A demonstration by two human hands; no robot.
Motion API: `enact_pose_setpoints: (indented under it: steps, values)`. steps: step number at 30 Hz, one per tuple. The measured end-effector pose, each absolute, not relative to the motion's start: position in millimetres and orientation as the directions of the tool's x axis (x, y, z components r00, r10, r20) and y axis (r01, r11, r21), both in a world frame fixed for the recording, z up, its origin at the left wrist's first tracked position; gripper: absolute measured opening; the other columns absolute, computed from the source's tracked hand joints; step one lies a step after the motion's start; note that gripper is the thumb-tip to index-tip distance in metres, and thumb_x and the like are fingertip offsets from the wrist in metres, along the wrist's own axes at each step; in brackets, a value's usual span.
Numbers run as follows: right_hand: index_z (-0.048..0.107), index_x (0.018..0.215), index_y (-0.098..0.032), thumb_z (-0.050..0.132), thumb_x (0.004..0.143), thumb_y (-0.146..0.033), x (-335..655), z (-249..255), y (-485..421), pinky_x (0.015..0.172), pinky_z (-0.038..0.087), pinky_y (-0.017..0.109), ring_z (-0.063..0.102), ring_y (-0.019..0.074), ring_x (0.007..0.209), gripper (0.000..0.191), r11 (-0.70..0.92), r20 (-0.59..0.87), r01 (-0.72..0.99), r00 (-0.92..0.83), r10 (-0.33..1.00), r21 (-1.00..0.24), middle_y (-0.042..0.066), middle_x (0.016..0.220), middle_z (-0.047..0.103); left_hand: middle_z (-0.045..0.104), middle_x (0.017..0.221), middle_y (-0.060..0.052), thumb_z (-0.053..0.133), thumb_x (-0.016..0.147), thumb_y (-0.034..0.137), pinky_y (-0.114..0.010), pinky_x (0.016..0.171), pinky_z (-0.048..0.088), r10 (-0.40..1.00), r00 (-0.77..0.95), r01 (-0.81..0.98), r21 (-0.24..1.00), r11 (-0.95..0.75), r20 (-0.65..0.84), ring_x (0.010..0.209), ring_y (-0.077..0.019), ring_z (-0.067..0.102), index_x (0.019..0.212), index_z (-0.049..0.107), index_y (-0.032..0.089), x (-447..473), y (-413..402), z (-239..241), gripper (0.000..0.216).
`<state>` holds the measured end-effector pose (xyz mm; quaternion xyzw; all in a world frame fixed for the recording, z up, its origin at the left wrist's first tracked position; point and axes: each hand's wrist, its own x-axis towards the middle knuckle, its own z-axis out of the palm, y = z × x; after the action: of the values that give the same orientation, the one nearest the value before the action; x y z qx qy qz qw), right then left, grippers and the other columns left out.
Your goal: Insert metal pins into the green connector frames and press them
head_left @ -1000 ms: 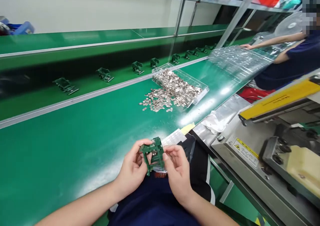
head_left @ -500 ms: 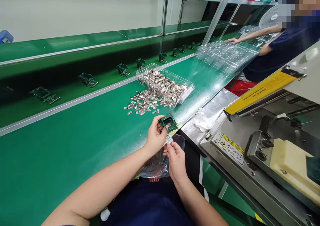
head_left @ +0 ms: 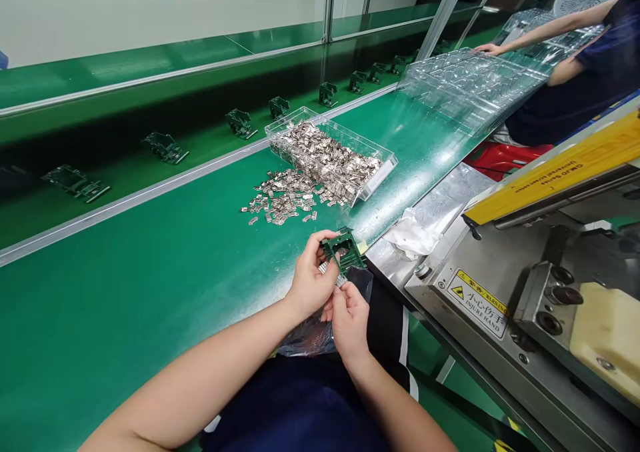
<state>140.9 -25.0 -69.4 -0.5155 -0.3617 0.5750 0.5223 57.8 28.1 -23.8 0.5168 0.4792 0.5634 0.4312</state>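
In front of the tray (head_left: 382, 177), the left hand (head_left: 309, 284) held a green part (head_left: 343, 249). The right hand (head_left: 350, 320), farther from the tray, pinched a white strip (head_left: 339, 280).

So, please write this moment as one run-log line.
left hand: holds green fixture | right hand: just below it, grip unclear | beyond: clear tray of metal parts, some loose on green table

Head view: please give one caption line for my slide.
Left hand holds a small dark green plastic frame at the green workbench; right hand close below.
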Motion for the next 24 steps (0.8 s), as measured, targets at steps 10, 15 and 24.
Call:
enact_pose_setpoints:
  steps: [10,15,24]
  values:
    - [0.06,0.074,-0.016,0.058,0.078,-0.051,155,-99,-21,0.04,0.048,0.023,0.054,0.0121,0.039,0.035,-0.327,-0.321,-0.032,-0.117,0.94,-0.945,-0.001,0.053,0.058,0.061,0.088,0.001,0.054,0.081,0.01,-0.02,0.07,0.046,0.974,-0.095,0.015,0.979,-0.204,0.205,0.075,-0.0096,0.059,0.115,0.049,0.021,56,31,-27,0.036]
    - [0.07,0.084,-0.013,0.064,0.073,-0.058,174,-94,-26,0.048,0.056,0.03,0.067,0.0208,0.055,0.047,-0.299,-0.311,0.111,-0.123,0.942,-0.948,0.008,0.066,0.069,0.061,0.088,0.0,0.057,0.08,0.013,-0.021,0.072,0.048,0.965,-0.141,-0.041,0.972,-0.23,0.223,0.077,-0.0097,0.059,0.113,0.049,0.02,56,34,-27,0.034]
    - [0.069,0.111,-0.018,0.048,0.095,-0.033,203,-19,-42,0.068,0.06,0.032,0.068,0.0182,0.076,0.03,0.178,0.11,0.314,-0.223,0.969,-0.932,0.009,0.096,0.07,0.054,0.085,0.001,0.065,0.079,0.035,-0.024,0.058,0.054,0.988,-0.153,-0.258,0.966,-0.024,-0.016,0.071,-0.0125,0.058,0.111,0.044,0.022,24,-5,3,0.041]
